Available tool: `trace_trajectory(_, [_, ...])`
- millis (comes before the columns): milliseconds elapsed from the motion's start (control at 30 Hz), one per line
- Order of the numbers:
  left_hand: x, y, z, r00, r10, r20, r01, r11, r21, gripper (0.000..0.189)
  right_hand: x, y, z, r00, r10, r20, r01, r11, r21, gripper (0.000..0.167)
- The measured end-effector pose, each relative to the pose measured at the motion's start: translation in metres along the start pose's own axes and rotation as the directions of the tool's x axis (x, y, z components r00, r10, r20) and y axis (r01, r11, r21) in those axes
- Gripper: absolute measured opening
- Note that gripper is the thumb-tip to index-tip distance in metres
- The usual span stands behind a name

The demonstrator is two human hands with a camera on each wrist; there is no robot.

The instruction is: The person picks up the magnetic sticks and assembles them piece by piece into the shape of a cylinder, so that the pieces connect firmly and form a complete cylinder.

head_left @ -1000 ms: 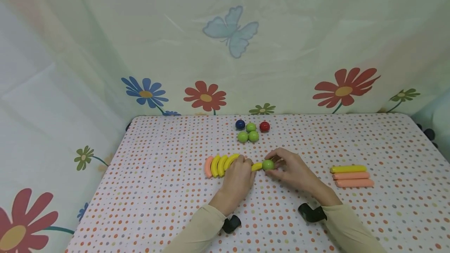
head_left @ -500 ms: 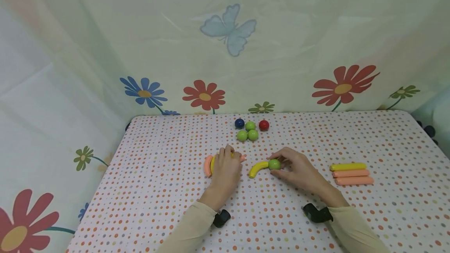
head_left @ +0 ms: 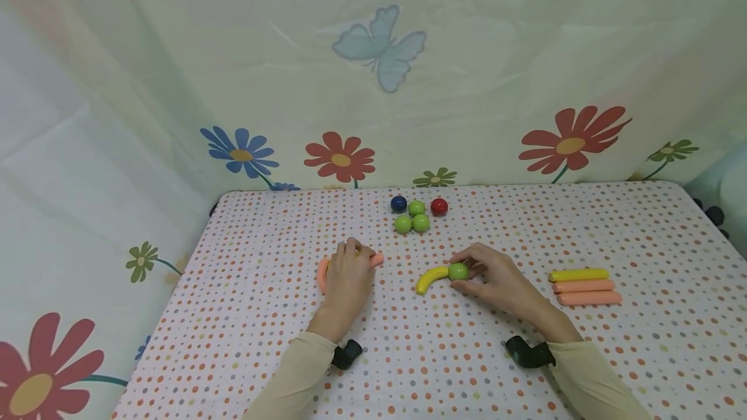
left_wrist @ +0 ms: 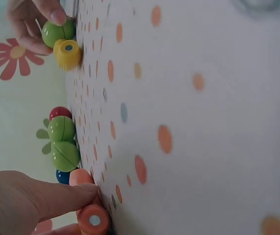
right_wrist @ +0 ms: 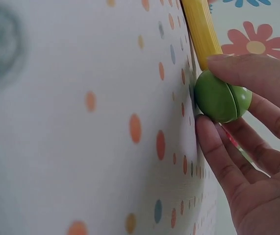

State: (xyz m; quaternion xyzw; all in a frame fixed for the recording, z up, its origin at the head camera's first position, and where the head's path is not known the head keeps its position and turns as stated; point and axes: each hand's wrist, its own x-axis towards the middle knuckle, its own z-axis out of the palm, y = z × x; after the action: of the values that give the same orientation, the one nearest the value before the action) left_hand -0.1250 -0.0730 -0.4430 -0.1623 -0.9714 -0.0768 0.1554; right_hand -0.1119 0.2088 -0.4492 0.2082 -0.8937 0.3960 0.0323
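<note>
My left hand grips a row of curved toy rods from above, its fingers bent over them. A salmon curved rod shows at the row's left, and another salmon rod sticks out at the right. The hand mostly hides the yellow ones. In the left wrist view, the thumb presses a salmon rod end with a grey disc in it. Between thumb and fingers, my right hand pinches a green ball on the table. One end of a yellow curved rod touches that ball.
Farther back lie several more balls: a blue ball, a red ball and green balls. To the right, a yellow straight rod lies beside two salmon straight rods. A patterned curtain hangs behind the dotted table.
My left hand has left the yellow rod by the ball, moved onto the row of curved rods and slid them left. The right hand has shifted slightly right with the ball and the yellow rod.
</note>
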Motion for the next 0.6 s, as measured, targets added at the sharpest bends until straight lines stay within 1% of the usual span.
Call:
trace_trajectory(100, [0.000,-0.001,-0.002,1.000,-0.006,0.020,0.006,1.000,-0.018,0.019,0.001,0.000,0.000,1.000,-0.001,0.001,0.001,1.000,-0.006,0.039])
trace_trajectory(167, [0.000,0.001,-0.003,1.000,-0.013,0.029,0.014,0.999,-0.039,0.022,0.000,-0.001,-0.001,1.000,0.001,0.006,-0.001,1.000,-0.005,0.040])
trace_trajectory(300, [0.005,0.008,-0.004,1.000,-0.012,0.015,0.013,0.998,-0.059,0.026,0.000,-0.001,-0.003,1.000,0.008,0.019,-0.008,1.000,0.007,0.040])
trace_trajectory(400, [0.015,0.015,-0.004,1.000,0.017,0.021,-0.016,0.996,-0.087,0.031,-0.001,0.000,-0.004,1.000,0.007,0.017,-0.007,1.000,0.012,0.040])
trace_trajectory(500, [0.030,0.019,-0.003,0.997,0.052,0.050,-0.044,0.987,-0.155,0.037,-0.002,0.001,-0.004,1.000,0.006,0.016,-0.007,1.000,0.018,0.040])
trace_trajectory(600, [0.046,0.021,0.000,0.994,0.081,0.076,-0.063,0.975,-0.213,0.040,-0.003,0.000,-0.003,0.999,0.023,0.028,-0.023,0.999,0.029,0.040])
